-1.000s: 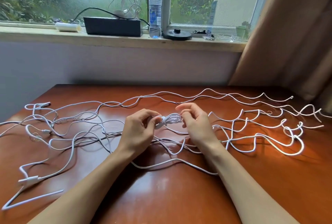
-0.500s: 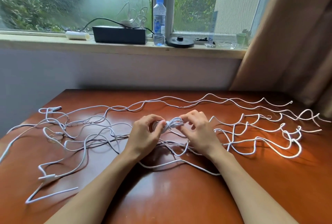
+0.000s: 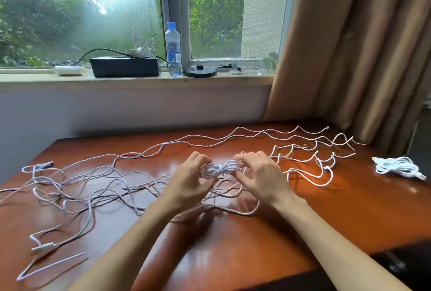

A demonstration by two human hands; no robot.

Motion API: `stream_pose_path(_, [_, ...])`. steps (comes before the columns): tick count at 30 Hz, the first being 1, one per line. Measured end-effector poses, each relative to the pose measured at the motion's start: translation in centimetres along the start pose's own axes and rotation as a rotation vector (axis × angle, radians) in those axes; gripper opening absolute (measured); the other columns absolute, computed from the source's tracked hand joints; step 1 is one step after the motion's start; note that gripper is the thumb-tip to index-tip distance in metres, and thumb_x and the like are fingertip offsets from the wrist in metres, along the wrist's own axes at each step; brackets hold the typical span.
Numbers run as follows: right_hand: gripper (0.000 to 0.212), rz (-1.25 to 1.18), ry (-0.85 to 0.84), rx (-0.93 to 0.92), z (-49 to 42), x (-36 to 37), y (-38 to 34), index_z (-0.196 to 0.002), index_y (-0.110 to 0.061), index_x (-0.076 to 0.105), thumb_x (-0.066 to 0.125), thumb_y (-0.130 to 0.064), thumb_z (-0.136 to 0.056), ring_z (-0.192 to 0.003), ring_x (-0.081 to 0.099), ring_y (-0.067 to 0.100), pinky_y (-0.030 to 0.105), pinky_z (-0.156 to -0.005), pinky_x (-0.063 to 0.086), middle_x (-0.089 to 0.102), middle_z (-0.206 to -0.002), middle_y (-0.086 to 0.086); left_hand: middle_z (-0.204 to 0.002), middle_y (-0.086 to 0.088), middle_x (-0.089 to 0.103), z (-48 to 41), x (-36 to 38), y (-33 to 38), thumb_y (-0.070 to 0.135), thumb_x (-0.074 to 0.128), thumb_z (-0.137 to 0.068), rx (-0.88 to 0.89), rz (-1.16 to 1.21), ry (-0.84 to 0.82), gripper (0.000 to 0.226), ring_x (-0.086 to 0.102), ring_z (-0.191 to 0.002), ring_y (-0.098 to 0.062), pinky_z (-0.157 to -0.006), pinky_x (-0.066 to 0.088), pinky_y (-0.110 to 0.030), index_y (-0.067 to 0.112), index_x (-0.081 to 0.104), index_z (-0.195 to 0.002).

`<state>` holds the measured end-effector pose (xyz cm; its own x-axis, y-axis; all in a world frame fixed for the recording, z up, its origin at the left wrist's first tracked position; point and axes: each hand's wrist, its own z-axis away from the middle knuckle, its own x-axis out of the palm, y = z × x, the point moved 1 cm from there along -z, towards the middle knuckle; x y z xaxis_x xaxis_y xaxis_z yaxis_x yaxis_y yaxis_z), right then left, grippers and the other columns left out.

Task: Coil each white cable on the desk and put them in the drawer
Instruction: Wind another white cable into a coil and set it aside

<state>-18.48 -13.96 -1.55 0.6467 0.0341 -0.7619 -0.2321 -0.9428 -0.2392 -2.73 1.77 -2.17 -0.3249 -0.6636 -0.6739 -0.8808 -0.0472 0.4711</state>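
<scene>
A small white cable bundle (image 3: 220,169), wound tight at its middle, hangs just above the brown desk (image 3: 303,216) between both hands. My left hand (image 3: 190,180) grips its left loop and my right hand (image 3: 258,174) pinches its right loop. Several loose white cables (image 3: 98,181) sprawl tangled over the left and middle of the desk, and more wavy cable (image 3: 310,162) lies to the right of my hands. A finished coiled cable (image 3: 396,167) rests near the right edge. No drawer is in view.
The window sill behind the desk carries a black box (image 3: 124,66), a water bottle (image 3: 173,50), a white tube (image 3: 68,70) and a black round lid (image 3: 199,71). A brown curtain (image 3: 363,45) hangs at the right. A dark object (image 3: 401,265) sits below the desk's right front corner.
The camera tilted up and to the right, bringing the coiled cable at the right edge into view. Both hands stayed on the small bundle, with its wrapped middle now showing between them.
</scene>
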Motion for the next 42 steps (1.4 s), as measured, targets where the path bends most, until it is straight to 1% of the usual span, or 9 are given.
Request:
stream_pose_path(4, [0.033, 0.074, 0.001, 0.046, 2.1, -3.3, 2.0, -0.12, -0.029, 0.064, 0.066, -0.042, -0.09, -0.096, 0.058, 0.018, 0.036, -0.086, 0.049, 0.069, -0.102, -0.009, -0.098, 0.015, 0.054, -1.5, 2.0, 3.1, 0.039, 0.069, -0.082, 0.051, -0.049, -0.041, 0.031, 0.051, -0.08, -0.01, -0.074, 0.05, -0.039, 0.027, 0.057, -0.108])
stream_pose_path(8, [0.031, 0.205, -0.044, 0.081, 4.5, -6.5, 4.4, -0.12, -0.027, 0.064, 0.062, -0.044, -0.094, -0.104, 0.057, 0.018, 0.038, -0.089, 0.052, 0.068, -0.11, -0.007, -0.103, 0.009, 0.06, -3.1, 4.5, 6.2, 0.041, 0.069, -0.083, 0.144, -0.108, -0.093, 0.032, 0.058, -0.089, -0.02, -0.074, 0.05, -0.039, 0.028, 0.057, -0.108])
stream_pose_path(13, [0.03, 0.314, -0.027, 0.148, 7.4, -10.3, 7.9, -0.117, -0.029, 0.067, 0.062, -0.048, -0.094, -0.103, 0.061, 0.021, 0.039, -0.087, 0.051, 0.069, -0.107, -0.006, -0.104, 0.006, 0.06, -4.7, 8.3, 10.7, 0.044, 0.072, -0.085, 0.196, -0.102, -0.118, 0.031, 0.056, -0.09, -0.017, -0.075, 0.043, -0.032, 0.024, 0.063, -0.107])
stream_pose_path(18, [0.024, 0.39, -0.009, 0.216, 9.7, -13.0, 11.6, -0.105, -0.029, 0.069, 0.065, -0.048, -0.09, -0.095, 0.061, 0.021, 0.038, -0.082, 0.05, 0.067, -0.096, -0.007, -0.102, 0.006, 0.057, -6.2, 12.5, 14.3, 0.034, 0.08, -0.083, 0.19, -0.023, -0.178, 0.034, 0.053, -0.084, -0.013, -0.071, 0.05, -0.033, 0.018, 0.063, -0.108])
stream_pose_path(23, [0.022, 0.402, 0.009, 0.315, 11.5, -14.8, 15.0, -0.1, -0.028, 0.069, 0.068, -0.047, -0.09, -0.095, 0.061, 0.021, 0.037, -0.082, 0.048, 0.067, -0.093, -0.007, -0.105, 0.007, 0.059, -7.7, 16.2, 17.1, 0.041, 0.078, -0.085, 0.205, -0.039, -0.205, 0.036, 0.051, -0.085, -0.01, -0.067, 0.038, -0.021, 0.02, 0.064, -0.111])
stream_pose_path(30, [0.023, 0.42, 0.037, 0.434, 13.7, -16.3, 19.7, -0.099, -0.029, 0.07, 0.068, -0.049, -0.09, -0.1, 0.061, 0.019, 0.036, -0.086, 0.047, 0.07, -0.1, -0.008, -0.108, 0.007, 0.058, -9.6, 20.6, 20.2, 0.047, 0.072, -0.089, 0.24, -0.027, -0.226, 0.039, 0.055, -0.095, -0.012, -0.074, 0.052, -0.031, 0.023, 0.065, -0.119])
stream_pose_path(33, [0.023, 0.449, 0.048, 0.465, 14.6, -16.6, 21.8, -0.1, -0.029, 0.072, 0.068, -0.049, -0.089, -0.101, 0.059, 0.021, 0.038, -0.089, 0.042, 0.072, -0.103, -0.009, -0.112, 0.007, 0.057, -10.2, 22.6, 21.5, 0.048, 0.067, -0.093, 0.262, -0.063, -0.238, 0.038, 0.054, -0.099, -0.012, -0.07, 0.043, -0.026, 0.025, 0.063, -0.122])
stream_pose_path(35, [0.024, 0.457, 0.054, 0.491, 15.0, -16.7, 23.0, -0.102, -0.029, 0.073, 0.067, -0.049, -0.09, -0.104, 0.058, 0.02, 0.039, -0.093, 0.038, 0.072, -0.106, -0.01, -0.116, 0.007, 0.057, -10.6, 24.1, 21.9, 0.047, 0.064, -0.094, 0.248, -0.062, -0.258, 0.037, 0.055, -0.105, -0.013, -0.073, 0.04, -0.025, 0.027, 0.061, -0.125])
stream_pose_path(42, [0.03, 0.48, 0.04, 0.591, 16.1, -16.7, 26.8, -0.117, -0.032, 0.068, 0.057, -0.05, -0.095, -0.113, 0.051, 0.017, 0.036, -0.102, 0.026, 0.067, -0.119, -0.011, -0.129, 0.001, 0.058, -11.7, 29.1, 23.3, 0.042, 0.063, -0.096, 0.275, -0.07, -0.237, 0.042, 0.055, -0.116, -0.019, -0.093, 0.048, -0.033, 0.022, 0.054, -0.132])
